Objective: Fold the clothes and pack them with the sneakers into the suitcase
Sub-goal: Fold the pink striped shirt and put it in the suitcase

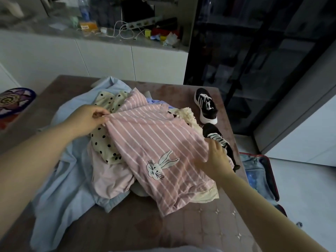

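A pink striped shirt with a rabbit print (156, 148) lies on top of a heap of clothes on the brown table (127, 231). My left hand (87, 119) pinches the shirt's left edge. At the shirt's right edge, my right hand (216, 159) grips the cloth. Under the shirt are a cream garment with black dots (105, 140), a plain pink garment (111, 179) and a large light blue garment (60, 193). Two black-and-white sneakers stand at the table's right: one at the back (206, 106), one (218, 139) just behind my right hand. The open red suitcase (261, 175) lies on the floor to the right.
A white cabinet (91, 57) with a cluttered grey counter stands behind the table. A dark glass-fronted cabinet (254, 60) rises at the back right. A patterned round object (14, 102) sits at the far left. The table's near part is bare.
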Tool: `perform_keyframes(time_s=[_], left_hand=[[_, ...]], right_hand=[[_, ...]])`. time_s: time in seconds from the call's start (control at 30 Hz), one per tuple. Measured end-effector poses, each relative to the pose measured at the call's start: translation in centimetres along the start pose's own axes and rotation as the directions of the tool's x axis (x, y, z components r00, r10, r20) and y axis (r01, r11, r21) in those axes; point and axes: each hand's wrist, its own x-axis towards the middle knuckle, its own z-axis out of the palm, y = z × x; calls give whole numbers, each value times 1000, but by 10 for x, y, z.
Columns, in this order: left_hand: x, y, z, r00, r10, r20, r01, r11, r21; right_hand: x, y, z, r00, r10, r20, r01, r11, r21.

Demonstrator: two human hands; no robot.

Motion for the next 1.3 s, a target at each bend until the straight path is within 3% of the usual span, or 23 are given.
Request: perform_keyframes(time_s=[0.1,0.2,0.3,0.37,0.4,0.47,0.53,0.6,0.63,0.7,0.77,0.8,0.87,0.9,0.97,1.1,1.2,1.3], left_hand=[[-2,48,-8,986,136,-97,-137,991,5],[-3,115,-7,914,405,-33,-405,914,11],[-7,180,6,833,553,3,-552,833,41],[-10,207,8,816,578,5,-578,816,-3],[-9,212,7,829,553,81,-553,833,-24],[-7,205,3,812,404,422,-495,859,131],[-9,181,5,687,91,721,-526,747,406],[-14,152,14,576,-152,803,-561,641,524],[-15,139,17,543,-215,812,-548,641,537],[-9,120,17,505,-268,820,-489,695,528],[5,108,17,560,-201,804,-399,785,474],[15,104,21,653,-96,751,-356,836,417],[32,98,39,855,139,500,-317,903,291],[38,98,50,903,213,373,-321,912,255],[47,95,74,938,216,272,-294,910,292],[55,84,104,970,48,240,-165,851,498],[61,74,92,975,102,196,-171,911,376],[60,71,55,953,240,185,-271,948,165]], right_hand=[[-4,-20,-7,992,-121,-39,125,986,110],[-12,-64,-21,941,-307,-146,339,881,330],[-1,-96,-29,940,-269,-211,342,754,561],[12,-95,-31,963,-155,-218,258,755,603],[15,-87,-32,973,-108,-203,208,791,575],[4,-63,-31,985,-123,-119,162,897,410],[-21,-43,-21,956,-271,112,245,949,198],[-44,-31,-10,874,-368,318,327,928,177],[-47,-28,-6,869,-374,325,324,925,199],[-36,-18,-3,944,-275,184,247,956,158],[-13,5,6,998,-57,24,55,997,51],[-2,13,11,998,69,-11,-69,997,36],[15,27,27,982,190,4,-190,981,27],[20,28,33,978,208,11,-208,978,-17],[23,25,37,981,194,-24,-196,974,-111],[20,22,9,988,151,-11,-151,972,-178],[14,28,-36,995,95,22,-90,985,-149],[1,33,-88,999,27,25,-24,995,-101]])
